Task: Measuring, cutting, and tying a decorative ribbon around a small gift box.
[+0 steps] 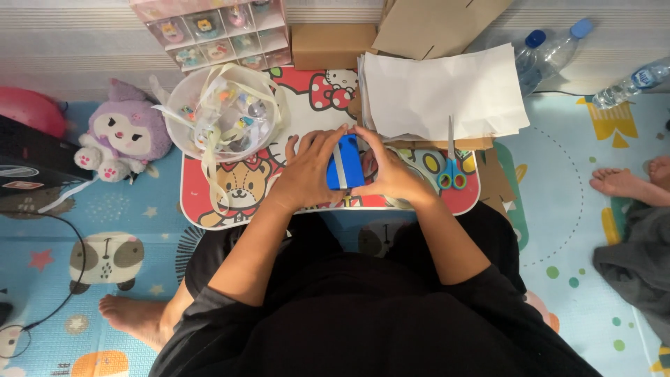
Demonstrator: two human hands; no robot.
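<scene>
My left hand [307,169] and my right hand [391,171] both hold a small blue box [345,164] with a pale ribbon band down its middle, over a low cartoon-printed table [202,209]. Fingers of both hands wrap its sides and meet above its top edge. Blue-handled scissors [451,171] lie shut just right of my right hand. A clear plastic bowl [183,91] with cream ribbon and small colourful items stands left of my left hand.
A stack of white paper [447,91] and brown cardboard pieces [433,24] lie at the table's back right. A purple plush toy [125,132] sits left. Plastic bottles [551,49] lie right. Another person's bare feet [624,183] rest on the play mat.
</scene>
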